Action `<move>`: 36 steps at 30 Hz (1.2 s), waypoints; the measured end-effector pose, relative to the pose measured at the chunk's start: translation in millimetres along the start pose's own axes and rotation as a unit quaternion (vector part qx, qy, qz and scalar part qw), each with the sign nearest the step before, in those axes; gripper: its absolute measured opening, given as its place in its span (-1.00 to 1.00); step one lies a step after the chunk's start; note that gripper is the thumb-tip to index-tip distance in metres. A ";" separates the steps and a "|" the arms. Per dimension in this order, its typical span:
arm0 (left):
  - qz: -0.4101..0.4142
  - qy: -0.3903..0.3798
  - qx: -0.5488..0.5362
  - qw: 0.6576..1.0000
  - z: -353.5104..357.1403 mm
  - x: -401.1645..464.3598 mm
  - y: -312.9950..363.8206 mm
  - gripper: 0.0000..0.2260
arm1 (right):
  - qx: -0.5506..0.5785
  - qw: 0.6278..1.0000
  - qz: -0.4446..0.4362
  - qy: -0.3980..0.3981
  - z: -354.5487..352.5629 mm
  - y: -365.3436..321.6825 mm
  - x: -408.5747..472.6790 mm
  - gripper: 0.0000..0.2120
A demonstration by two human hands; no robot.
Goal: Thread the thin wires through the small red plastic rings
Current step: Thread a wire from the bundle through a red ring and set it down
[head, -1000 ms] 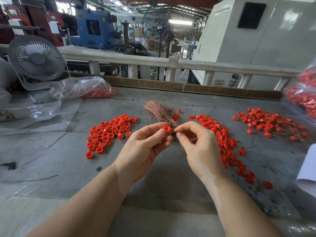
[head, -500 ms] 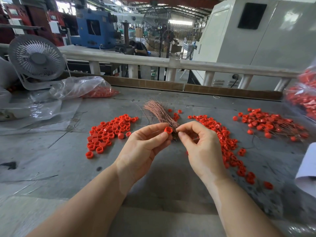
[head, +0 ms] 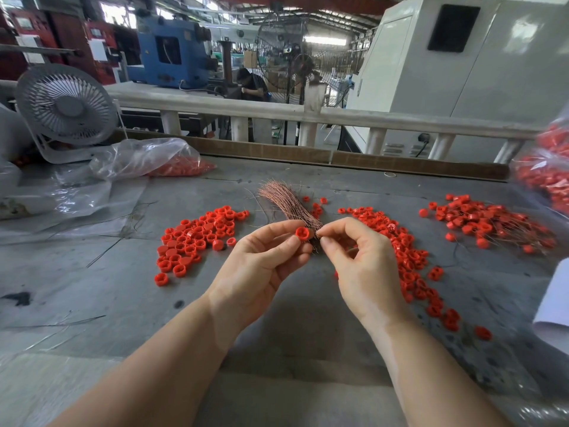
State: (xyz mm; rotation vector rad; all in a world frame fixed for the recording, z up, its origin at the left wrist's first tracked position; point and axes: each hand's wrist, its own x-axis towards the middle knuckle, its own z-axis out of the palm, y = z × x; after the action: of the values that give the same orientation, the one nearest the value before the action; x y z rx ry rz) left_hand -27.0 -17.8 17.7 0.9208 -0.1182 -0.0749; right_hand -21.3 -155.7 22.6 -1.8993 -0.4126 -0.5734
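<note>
A single red plastic ring (head: 302, 233) is pinched between the thumb and forefinger of the left hand (head: 261, 266), its opening turned up so that the hole can be seen. The fingertips of the right hand (head: 358, 263) are closed just beside it, probably on a thin wire too fine to be made out. Both are held above the copper wire bundle (head: 286, 201), with loose rings (head: 197, 238) and threaded rings (head: 483, 220) kept apart on the grey table (head: 92, 303), presumably for sorting.

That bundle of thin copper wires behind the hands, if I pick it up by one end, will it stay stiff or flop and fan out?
The copper wire bundle would probably droop and spread: its far end already splays into loose strands. It looks light for its size, since each strand is hair-thin. Strays would likely slip out; a few already lie loose on the table.
</note>
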 end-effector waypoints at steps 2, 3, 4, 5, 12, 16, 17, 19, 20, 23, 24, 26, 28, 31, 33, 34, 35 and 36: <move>-0.001 -0.002 -0.001 1.000 -0.1 0.1 0.2 -0.81 | 0.000 1.000 0.000 0.000 0.1 0.5 0.0 -0.82; 0.000 -0.003 -0.001 1.000 -0.1 0.0 0.3 -0.81 | -0.001 1.000 0.000 -0.001 0.0 0.9 -0.1 -0.82; 0.001 -0.004 0.000 1.000 -0.2 0.0 0.5 -0.81 | -0.005 1.000 -0.001 -0.003 0.1 1.2 -0.2 -0.83; 0.002 -0.004 0.000 1.000 -0.3 -0.2 0.6 -0.81 | -0.012 1.000 -0.004 -0.005 0.3 1.6 -0.3 -0.83; 0.003 0.004 0.007 1.000 1.3 -0.8 0.7 -0.81 | -0.051 0.998 -0.040 -0.010 3.1 3.7 -1.1 -0.85; -0.002 0.013 0.014 1.000 3.0 -1.6 0.8 -0.81 | -0.056 0.998 -0.041 -0.009 3.3 4.3 -0.7 -0.84; -0.003 0.015 0.014 1.000 3.4 -1.5 0.8 -0.81 | -0.058 0.997 -0.040 -0.010 3.3 4.5 -0.8 -0.84; -0.005 0.018 0.013 1.000 4.0 -1.3 1.0 -0.81 | -0.063 0.997 -0.039 -0.010 3.4 4.3 -0.7 -0.85; -0.007 0.019 0.012 1.000 4.2 -1.2 1.2 -0.81 | -0.064 0.997 -0.038 -0.009 3.3 4.2 -0.7 -0.85; -0.011 0.022 0.013 1.000 4.3 -1.5 1.9 -0.81 | -0.072 0.997 -0.034 -0.008 3.3 2.9 -0.6 -0.85; -0.012 0.022 0.013 1.000 4.3 -1.7 2.1 -0.81 | -0.074 0.997 -0.035 -0.008 3.3 2.5 -0.6 -0.85; -0.014 0.023 0.012 1.000 4.3 -2.1 2.5 -0.81 | -0.081 0.996 -0.039 -0.011 3.2 1.7 -0.9 -0.85; -0.017 0.025 0.010 0.999 4.5 -2.0 2.7 -0.81 | -0.089 0.995 -0.044 -0.012 3.0 1.6 -1.3 -0.86; -0.023 0.030 0.004 0.999 4.2 -1.3 2.8 -0.81 | -0.103 0.993 -0.051 -0.010 3.1 1.7 -1.6 -0.87; -0.027 0.032 0.000 0.999 3.5 -0.9 3.2 -0.81 | -0.106 0.993 -0.054 -0.008 3.1 1.6 -1.7 -0.87; -0.029 0.032 -0.002 0.999 3.2 -0.7 3.3 -0.81 | -0.105 0.993 -0.053 -0.009 3.1 1.7 -1.7 -0.87; -0.030 0.032 -0.003 0.999 2.9 -0.7 3.5 -0.81 | -0.102 0.993 -0.050 -0.010 3.1 1.7 -1.7 -0.87; -0.032 0.033 -0.004 0.999 2.5 -0.6 3.6 -0.81 | -0.097 0.994 -0.044 -0.012 3.0 1.6 -1.5 -0.86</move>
State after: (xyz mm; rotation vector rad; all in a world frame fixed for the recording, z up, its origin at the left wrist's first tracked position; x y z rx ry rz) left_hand -27.9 -17.5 22.0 0.9185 -0.0274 -0.1033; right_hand -21.1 -153.5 19.5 -2.0831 -0.4722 -0.6709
